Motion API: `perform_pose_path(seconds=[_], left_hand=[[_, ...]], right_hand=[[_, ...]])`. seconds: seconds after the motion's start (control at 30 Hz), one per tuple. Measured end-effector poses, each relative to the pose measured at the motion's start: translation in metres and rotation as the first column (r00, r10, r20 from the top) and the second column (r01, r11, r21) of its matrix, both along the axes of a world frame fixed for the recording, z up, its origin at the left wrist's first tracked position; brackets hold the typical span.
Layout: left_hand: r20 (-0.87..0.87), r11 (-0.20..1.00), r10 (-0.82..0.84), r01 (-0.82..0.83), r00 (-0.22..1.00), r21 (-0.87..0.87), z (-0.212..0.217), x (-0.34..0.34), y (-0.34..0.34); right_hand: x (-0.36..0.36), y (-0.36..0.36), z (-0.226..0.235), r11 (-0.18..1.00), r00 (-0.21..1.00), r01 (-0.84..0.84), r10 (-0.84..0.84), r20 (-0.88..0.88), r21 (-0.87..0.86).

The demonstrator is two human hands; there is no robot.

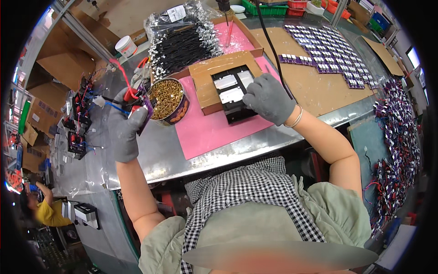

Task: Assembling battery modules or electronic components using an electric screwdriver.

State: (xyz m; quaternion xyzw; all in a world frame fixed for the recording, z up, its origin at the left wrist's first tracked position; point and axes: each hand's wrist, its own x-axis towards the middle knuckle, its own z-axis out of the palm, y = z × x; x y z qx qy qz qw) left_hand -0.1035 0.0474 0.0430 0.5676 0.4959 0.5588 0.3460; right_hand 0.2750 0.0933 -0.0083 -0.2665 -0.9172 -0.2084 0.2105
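My left hand (124,130) is closed around a purple circuit board (145,114) with red, black and blue wires, held beside a round tub (169,102) of small brass-coloured screws. Curled at the right edge of a black plastic case (237,112) is my right hand (270,98), its fingertips against the case. White and silvery panels show in the case's face. The case leans on a cut cardboard box (205,75), over a pink mat (196,139). Both hands wear grey gloves.
Black cables with white connectors (182,50) fill a box behind. Rows of purple boards (328,50) lie on cardboard at right, with a wired board pile (397,150) beyond. A dark cord (273,50) hangs near my right hand. Assembled black units (76,141) stand at left.
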Motion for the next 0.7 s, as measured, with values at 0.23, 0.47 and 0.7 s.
perform_pose_path(seconds=[0.23,0.47,0.7], left_hand=[[-0.062,0.996,-0.09,0.09,0.994,0.005,0.011,0.046,0.022],[-0.471,0.982,-0.184,0.177,0.863,-0.059,0.018,0.12,0.04],[-0.648,0.978,-0.201,0.188,0.735,-0.091,-0.018,0.14,0.071]], right_hand=[[-0.041,-0.01,0.007,0.965,0.998,-0.038,0.023,-0.061,-0.261],[0.015,0.095,0.064,0.92,0.534,-0.197,-0.188,-0.824,-0.338],[0.018,0.121,0.111,0.851,0.431,-0.219,-0.356,-0.829,-0.478]])
